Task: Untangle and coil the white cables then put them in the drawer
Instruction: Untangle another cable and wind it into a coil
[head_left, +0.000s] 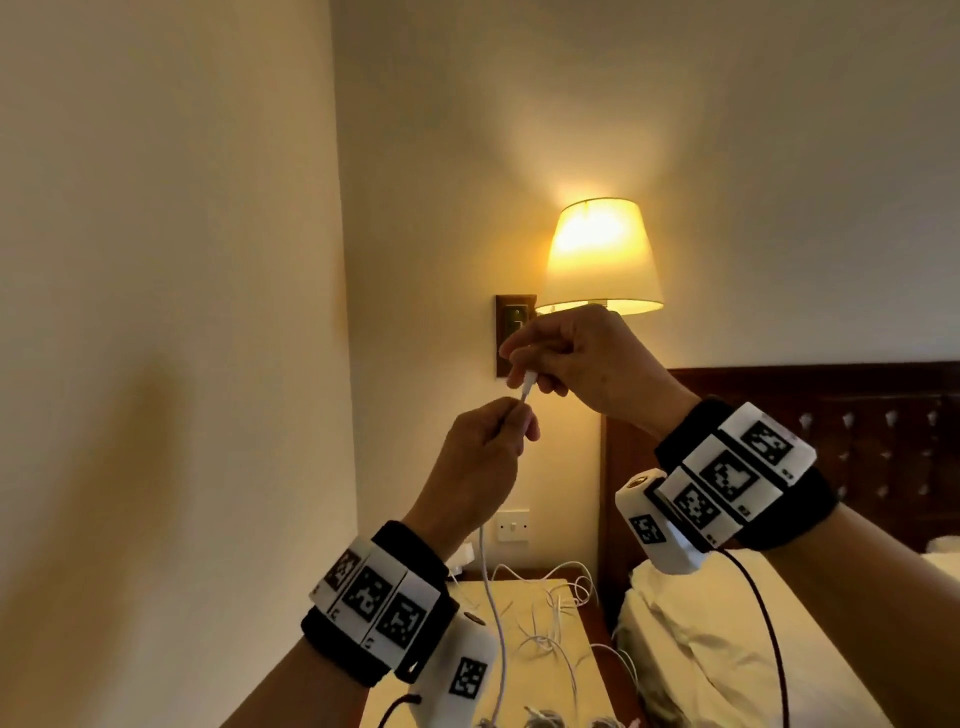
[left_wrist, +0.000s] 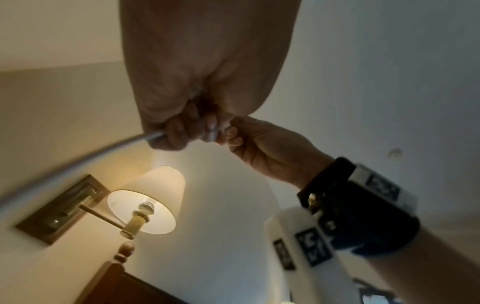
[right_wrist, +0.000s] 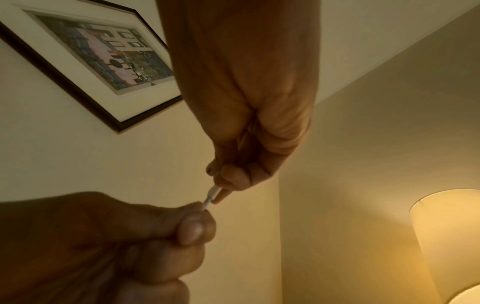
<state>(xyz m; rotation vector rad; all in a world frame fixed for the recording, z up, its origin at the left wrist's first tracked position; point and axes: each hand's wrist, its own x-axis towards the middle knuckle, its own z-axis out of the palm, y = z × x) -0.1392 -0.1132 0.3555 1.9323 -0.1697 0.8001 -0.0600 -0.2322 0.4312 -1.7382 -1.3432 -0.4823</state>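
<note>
Both hands are raised in front of the wall. My right hand (head_left: 525, 370) pinches the small plug end of a white cable (head_left: 527, 388) between thumb and fingertips (right_wrist: 228, 179). Just below, my left hand (head_left: 519, 415) grips the same cable right under the plug, fingers curled round it (left_wrist: 179, 133). From the left fist the cable (head_left: 488, 582) hangs straight down to a loose tangle of white cables (head_left: 550, 618) on the nightstand top (head_left: 524, 686). In the left wrist view the cable (left_wrist: 98, 154) runs off to the left. No drawer is in view.
A lit wall lamp (head_left: 600, 254) and its wooden plate (head_left: 511, 332) sit just behind the hands. A dark headboard (head_left: 831, 441) and a bed with white pillows (head_left: 701, 649) fill the right. A wall socket (head_left: 511, 526) is above the nightstand. A framed picture (right_wrist: 103, 57) hangs high.
</note>
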